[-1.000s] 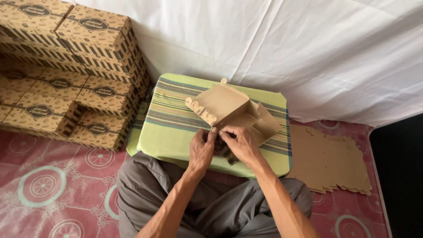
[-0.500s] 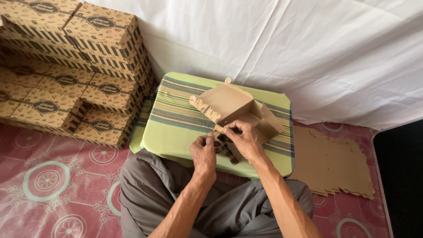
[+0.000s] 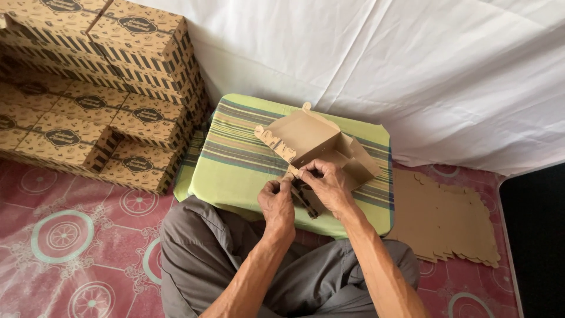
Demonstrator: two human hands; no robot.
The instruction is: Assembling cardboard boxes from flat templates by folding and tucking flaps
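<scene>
White sheeting backs stacked printed boxes; at the striped cushion's near edge, left hand and right hand pinch a half-folded cardboard box.

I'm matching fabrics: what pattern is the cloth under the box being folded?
Light green cloth with darker multicolour stripes, clearest in the head view.

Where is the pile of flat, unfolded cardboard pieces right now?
The flat cardboard pile lies on the red patterned floor mat at the person's right, just beside the green striped cushion and below the white sheet.
</scene>
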